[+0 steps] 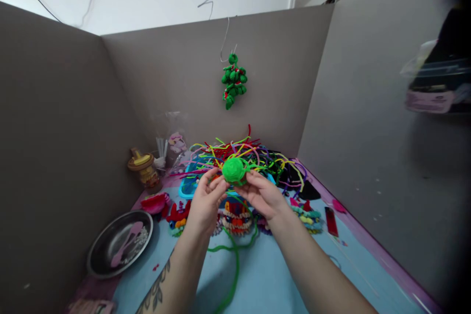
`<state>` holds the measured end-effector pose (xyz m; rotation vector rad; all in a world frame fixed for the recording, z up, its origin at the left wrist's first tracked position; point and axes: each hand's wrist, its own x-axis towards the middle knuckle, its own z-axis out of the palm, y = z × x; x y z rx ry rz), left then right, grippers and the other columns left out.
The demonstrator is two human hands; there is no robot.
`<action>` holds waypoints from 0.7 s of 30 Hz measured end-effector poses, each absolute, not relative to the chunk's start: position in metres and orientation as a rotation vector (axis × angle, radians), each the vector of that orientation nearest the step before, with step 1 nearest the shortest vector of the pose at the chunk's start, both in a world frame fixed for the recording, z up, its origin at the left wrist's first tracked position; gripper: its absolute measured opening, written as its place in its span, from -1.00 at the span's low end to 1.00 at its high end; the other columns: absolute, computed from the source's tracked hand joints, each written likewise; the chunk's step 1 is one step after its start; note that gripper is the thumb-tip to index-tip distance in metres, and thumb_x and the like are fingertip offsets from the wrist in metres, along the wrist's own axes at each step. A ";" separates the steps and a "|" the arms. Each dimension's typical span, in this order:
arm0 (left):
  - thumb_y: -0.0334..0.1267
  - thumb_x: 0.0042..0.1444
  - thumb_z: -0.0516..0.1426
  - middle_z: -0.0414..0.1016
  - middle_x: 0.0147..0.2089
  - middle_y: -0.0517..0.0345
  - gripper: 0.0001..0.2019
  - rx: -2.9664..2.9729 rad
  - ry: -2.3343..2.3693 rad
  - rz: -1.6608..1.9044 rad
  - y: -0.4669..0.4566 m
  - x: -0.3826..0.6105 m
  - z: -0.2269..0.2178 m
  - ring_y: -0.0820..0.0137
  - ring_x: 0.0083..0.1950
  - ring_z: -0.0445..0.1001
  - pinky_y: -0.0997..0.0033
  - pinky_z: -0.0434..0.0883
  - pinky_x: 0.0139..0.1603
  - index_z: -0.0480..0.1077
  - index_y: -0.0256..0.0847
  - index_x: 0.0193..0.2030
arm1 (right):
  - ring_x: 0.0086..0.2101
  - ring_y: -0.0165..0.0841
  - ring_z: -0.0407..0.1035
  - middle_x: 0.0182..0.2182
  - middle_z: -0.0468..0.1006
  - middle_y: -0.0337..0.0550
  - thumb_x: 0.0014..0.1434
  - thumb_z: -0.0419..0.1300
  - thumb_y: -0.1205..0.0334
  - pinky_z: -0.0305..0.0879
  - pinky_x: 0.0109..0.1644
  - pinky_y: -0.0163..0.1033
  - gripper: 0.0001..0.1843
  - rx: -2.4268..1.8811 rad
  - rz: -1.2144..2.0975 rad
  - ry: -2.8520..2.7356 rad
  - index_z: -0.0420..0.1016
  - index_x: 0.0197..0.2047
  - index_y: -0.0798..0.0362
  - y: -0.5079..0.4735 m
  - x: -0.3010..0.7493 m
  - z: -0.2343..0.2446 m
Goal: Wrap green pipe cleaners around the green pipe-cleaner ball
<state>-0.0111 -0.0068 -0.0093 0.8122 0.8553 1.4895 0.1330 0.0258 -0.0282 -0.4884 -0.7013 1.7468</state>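
My left hand [209,196] and my right hand [264,195] are raised above the table, one on either side of a bright green fuzzy ball [233,170]. It looks wound from chenille stem, with loose loops sticking out on its right. Fingers of both hands are closed at its lower edges. A long green fuzzy strand [235,274] trails below over the table. Behind the ball, a blue tray [186,189] carries a heap of multicoloured chenille stems [235,149]. Colourful fuzzy pieces [237,221] stand in a row beneath my hands, partly hidden by my wrists.
A steel bowl [96,245] with a pink scoop [127,245] and small white bits lies at left. A brown and yellow container [145,169] stands behind it. Green ornaments [234,81] hang from a wire on the grey back partition [176,73]. A dark red flat object [331,222] lies right.
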 end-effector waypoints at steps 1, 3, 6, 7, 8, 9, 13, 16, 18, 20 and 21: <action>-0.29 -0.18 0.37 0.51 -0.22 0.12 -0.43 0.817 0.858 1.497 -0.007 -0.011 -0.009 0.52 -0.35 0.48 0.64 0.31 -0.47 0.30 -0.18 0.01 | -0.33 -0.34 0.45 -0.41 0.59 -0.27 -0.13 0.38 0.23 0.37 -0.16 -0.15 -0.83 -0.509 1.723 -0.771 0.52 -0.40 0.01 0.023 0.131 -0.027; -0.25 -0.16 0.36 0.47 -0.35 0.21 -0.40 0.834 0.859 1.500 -0.006 -0.013 -0.008 0.58 -0.46 0.39 0.69 0.19 -0.58 0.26 -0.19 0.04 | -0.34 -0.34 0.42 -0.45 0.55 -0.25 -0.13 0.39 0.17 0.36 -0.20 -0.19 -0.81 -0.603 1.636 -0.911 0.51 -0.45 0.05 0.019 0.127 -0.026; -0.23 -0.15 0.36 0.38 -0.48 0.33 -0.39 0.848 0.852 1.493 -0.006 -0.016 -0.007 0.65 -0.59 0.23 0.70 0.08 -0.63 0.24 -0.21 0.05 | -0.31 -0.35 0.39 -0.39 0.52 -0.25 -0.12 0.40 0.12 0.32 -0.18 -0.23 -0.73 -0.684 1.391 -1.046 0.52 -0.33 0.02 0.017 0.127 -0.025; -0.22 -0.15 0.36 0.34 -0.50 0.35 -0.39 0.853 0.850 1.492 -0.006 -0.017 -0.006 0.67 -0.61 0.18 0.70 0.05 -0.65 0.24 -0.22 0.04 | -0.27 -0.35 0.39 -0.33 0.52 -0.25 -0.11 0.39 0.12 0.31 -0.15 -0.23 -0.68 -0.671 1.304 -1.077 0.51 -0.25 -0.01 0.017 0.128 -0.024; -0.22 -0.14 0.36 0.33 -0.52 0.37 -0.40 0.862 0.846 1.490 -0.006 -0.017 -0.005 0.68 -0.63 0.14 0.69 0.02 -0.65 0.25 -0.23 0.04 | -0.22 -0.33 0.38 -0.28 0.51 -0.24 -0.10 0.39 0.13 0.31 -0.12 -0.22 -0.64 -0.654 1.220 -1.108 0.50 -0.19 -0.06 0.017 0.130 -0.022; -0.22 -0.14 0.35 0.33 -0.52 0.37 -0.41 0.877 0.839 1.485 -0.006 -0.017 -0.004 0.69 -0.63 0.12 0.69 0.02 -0.66 0.25 -0.24 0.03 | -0.17 -0.32 0.37 -0.23 0.49 -0.22 -0.08 0.38 0.14 0.30 -0.09 -0.20 -0.64 -0.647 1.140 -1.153 0.49 -0.16 -0.09 0.017 0.133 -0.021; -0.23 -0.10 0.34 0.37 -0.50 0.33 -0.45 0.951 0.798 1.415 -0.007 -0.017 -0.004 0.69 -0.62 0.13 0.69 0.05 -0.64 0.26 -0.26 0.03 | -0.06 -0.23 0.31 -0.15 0.40 -0.13 -0.02 0.33 0.14 0.26 0.01 -0.13 -0.89 -0.707 0.902 -1.368 0.57 -0.40 -0.03 0.014 0.143 -0.013; -0.26 -0.10 0.34 0.39 -0.51 0.32 -0.48 1.009 0.770 1.354 -0.008 -0.019 -0.004 0.68 -0.62 0.17 0.69 0.07 -0.63 0.30 -0.28 0.01 | -0.03 -0.21 0.29 -0.13 0.36 -0.11 -0.02 0.33 0.11 0.24 0.02 -0.10 -0.85 -0.692 0.931 -1.382 0.55 -0.48 -0.01 0.012 0.147 -0.011; -0.29 -0.12 0.35 0.44 -0.49 0.26 -0.48 1.042 0.749 1.313 -0.008 -0.022 -0.003 0.65 -0.58 0.26 0.68 0.15 -0.58 0.33 -0.29 0.01 | -0.02 -0.21 0.29 -0.11 0.35 -0.11 -0.02 0.33 0.09 0.23 0.03 -0.09 -0.83 -0.669 0.991 -1.363 0.53 -0.47 0.00 0.011 0.148 -0.010; -0.30 -0.13 0.35 0.49 -0.45 0.20 -0.48 1.059 0.738 1.281 -0.008 -0.025 -0.001 0.57 -0.50 0.39 0.64 0.26 -0.49 0.35 -0.29 0.00 | -0.01 -0.20 0.28 -0.08 0.36 -0.11 -0.03 0.34 0.08 0.21 0.05 -0.08 -0.82 -0.657 1.025 -1.360 0.53 -0.46 0.00 0.011 0.149 -0.009; -0.30 -0.13 0.35 0.51 -0.42 0.17 -0.49 1.065 0.737 1.266 -0.008 -0.027 -0.001 0.52 -0.44 0.43 0.61 0.31 -0.43 0.35 -0.29 0.00 | 0.00 -0.20 0.28 -0.08 0.36 -0.11 -0.04 0.35 0.08 0.19 0.06 -0.07 -0.82 -0.654 1.030 -1.366 0.52 -0.46 0.00 0.011 0.150 -0.009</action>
